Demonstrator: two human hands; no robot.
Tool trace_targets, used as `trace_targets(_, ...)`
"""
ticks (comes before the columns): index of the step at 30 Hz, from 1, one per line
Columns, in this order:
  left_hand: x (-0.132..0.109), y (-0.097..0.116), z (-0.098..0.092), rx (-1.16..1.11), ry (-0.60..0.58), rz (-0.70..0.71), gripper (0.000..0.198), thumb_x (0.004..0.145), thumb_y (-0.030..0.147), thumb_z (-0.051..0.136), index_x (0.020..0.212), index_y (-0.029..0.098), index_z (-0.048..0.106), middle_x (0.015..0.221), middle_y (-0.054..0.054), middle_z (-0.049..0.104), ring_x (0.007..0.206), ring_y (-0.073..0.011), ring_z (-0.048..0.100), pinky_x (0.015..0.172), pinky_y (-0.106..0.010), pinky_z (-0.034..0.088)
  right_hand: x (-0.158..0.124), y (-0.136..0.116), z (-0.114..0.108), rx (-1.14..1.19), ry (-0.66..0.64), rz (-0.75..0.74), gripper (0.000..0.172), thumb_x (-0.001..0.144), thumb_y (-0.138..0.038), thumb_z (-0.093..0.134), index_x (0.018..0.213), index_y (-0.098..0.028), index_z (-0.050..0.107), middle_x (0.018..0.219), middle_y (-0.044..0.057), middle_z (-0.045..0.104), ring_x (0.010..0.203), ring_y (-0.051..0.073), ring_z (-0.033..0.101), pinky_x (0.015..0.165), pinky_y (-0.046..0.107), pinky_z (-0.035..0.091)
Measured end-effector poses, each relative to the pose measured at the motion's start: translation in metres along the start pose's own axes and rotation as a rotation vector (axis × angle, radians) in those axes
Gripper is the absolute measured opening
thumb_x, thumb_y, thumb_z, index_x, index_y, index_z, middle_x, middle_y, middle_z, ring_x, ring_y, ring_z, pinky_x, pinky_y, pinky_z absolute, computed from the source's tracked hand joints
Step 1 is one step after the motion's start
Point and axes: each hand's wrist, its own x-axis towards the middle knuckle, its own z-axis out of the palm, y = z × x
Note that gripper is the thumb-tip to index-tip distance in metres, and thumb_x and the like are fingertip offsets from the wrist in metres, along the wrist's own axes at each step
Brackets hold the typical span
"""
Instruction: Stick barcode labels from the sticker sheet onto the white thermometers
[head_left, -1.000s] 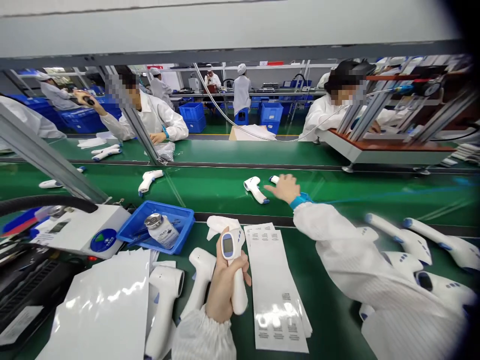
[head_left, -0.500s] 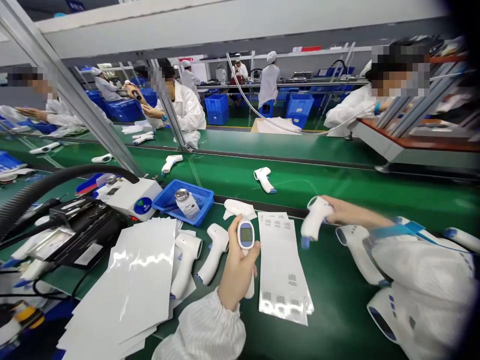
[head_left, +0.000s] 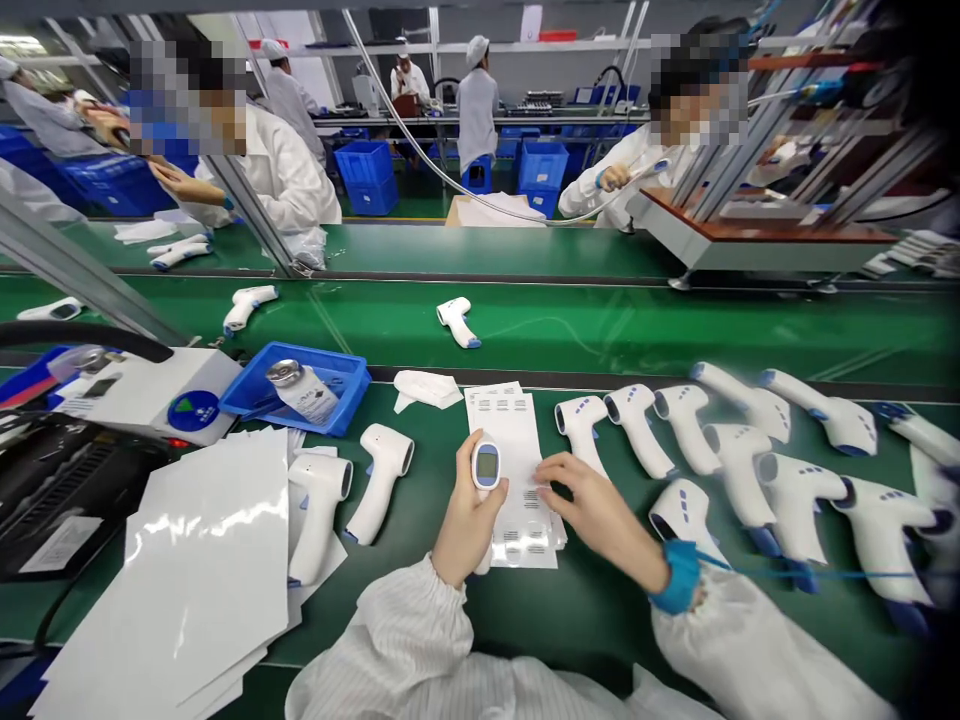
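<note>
My left hand is wrapped round the grip of a white infrared thermometer, its small screen facing me. My right hand rests on a stack of white label sheets on the green bench, fingertips pinched at the sheet just right of the thermometer. Whether it holds a label I cannot make out. A blue wrist strap sits on my right wrist. Several more white thermometers lie in rows to the right of my right hand.
Two thermometers lie left of my left hand beside glossy white sheets. A blue tray with a bottle and a white machine stand at the left. One thermometer lies on the green conveyor. Other workers sit opposite.
My right hand set down the thermometer it had taken from the conveyor, then came back to the label sheets. The left hand kept its thermometer. The view tilted down.
</note>
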Motion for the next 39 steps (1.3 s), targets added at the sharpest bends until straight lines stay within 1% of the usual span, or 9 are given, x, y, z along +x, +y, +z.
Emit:
trace_targets(2,0.001,-0.006,0.002,0.034,-0.018,0.002,0.054,0.087,0.028,0.063,0.137,0.031,0.044,0.149,-0.004,0.042,0.134,-0.0251,0.044,0.109,-0.036,0.037,-0.01,-0.002,0.019,0.037,0.085,0.06,0.014,0.089,-0.022,0.057,0.088,-0.024,0.07,0.1,0.006,0.07,0.093,0.026,0.067,0.081,0.043,0.055)
trace_targets(6,0.003,-0.009,0.003,-0.031,-0.003,-0.083,0.06,0.083,0.032,0.068,0.138,0.031,0.044,0.146,-0.007,0.045,0.127,-0.0286,0.05,0.098,-0.036,0.045,-0.019,0.003,0.037,0.053,0.186,0.112,0.018,0.092,-0.022,0.053,0.091,-0.023,0.072,0.1,0.009,0.07,0.094,0.029,0.065,0.082,0.049,0.053)
trace_targets(17,0.002,-0.011,0.005,0.074,-0.025,-0.078,0.056,0.091,0.038,0.058,0.142,0.035,0.035,0.151,-0.004,0.039,0.133,-0.0267,0.044,0.106,-0.038,0.037,-0.004,-0.001,0.029,0.102,0.163,0.096,0.011,0.082,-0.017,0.063,0.073,-0.023,0.065,0.09,0.005,0.069,0.089,0.026,0.062,0.079,0.045,0.051)
trace_targets(21,0.002,-0.008,0.007,0.063,0.025,-0.045,0.054,0.088,0.034,0.062,0.138,0.033,0.042,0.147,-0.004,0.042,0.132,-0.0256,0.045,0.108,-0.038,0.036,-0.02,-0.025,0.001,0.173,-0.046,-0.073,0.016,0.08,-0.011,0.06,0.073,-0.025,0.061,0.086,0.004,0.068,0.083,0.023,0.062,0.075,0.04,0.05)
trace_targets(25,-0.001,0.004,0.012,-0.053,-0.001,-0.11,0.063,0.083,0.034,0.067,0.14,0.036,0.039,0.138,-0.006,0.045,0.102,-0.0242,0.059,0.069,-0.031,0.057,-0.026,-0.05,-0.025,0.581,-0.311,0.047,0.014,0.081,-0.014,0.061,0.073,-0.025,0.06,0.081,0.0,0.065,0.067,0.015,0.062,0.061,0.029,0.052)
trace_targets(27,-0.004,0.012,0.015,-0.078,-0.062,-0.127,0.067,0.082,0.033,0.067,0.142,0.036,0.037,0.118,-0.007,0.055,0.079,-0.0194,0.06,0.053,-0.026,0.053,-0.019,-0.058,-0.03,0.639,-0.232,0.084,0.012,0.082,-0.018,0.062,0.073,-0.025,0.06,0.089,0.002,0.065,0.071,0.015,0.063,0.062,0.028,0.053)
trace_targets(30,-0.009,0.021,0.018,-0.076,-0.137,-0.149,0.071,0.083,0.031,0.067,0.145,0.034,0.033,0.092,-0.003,0.057,0.055,-0.0118,0.05,0.045,-0.024,0.047,0.001,-0.062,-0.029,0.533,0.04,0.054,0.008,0.083,-0.021,0.064,0.075,-0.025,0.063,0.106,0.004,0.062,0.096,0.02,0.063,0.085,0.035,0.053)
trace_targets(33,-0.012,0.024,0.017,-0.044,-0.151,-0.148,0.07,0.084,0.026,0.064,0.146,0.036,0.032,0.101,-0.004,0.058,0.051,-0.0089,0.047,0.046,-0.024,0.046,0.017,-0.064,-0.027,0.486,0.157,0.022,0.006,0.082,-0.022,0.066,0.077,-0.025,0.064,0.108,0.005,0.064,0.105,0.022,0.061,0.097,0.041,0.048)
trace_targets(39,-0.013,0.023,0.015,-0.035,-0.13,-0.116,0.071,0.082,0.018,0.063,0.145,0.035,0.036,0.126,-0.008,0.057,0.055,-0.009,0.053,0.05,-0.026,0.049,0.028,-0.068,-0.027,0.527,0.151,0.016,0.008,0.083,-0.02,0.064,0.076,-0.025,0.064,0.104,0.003,0.068,0.1,0.021,0.064,0.093,0.04,0.05)
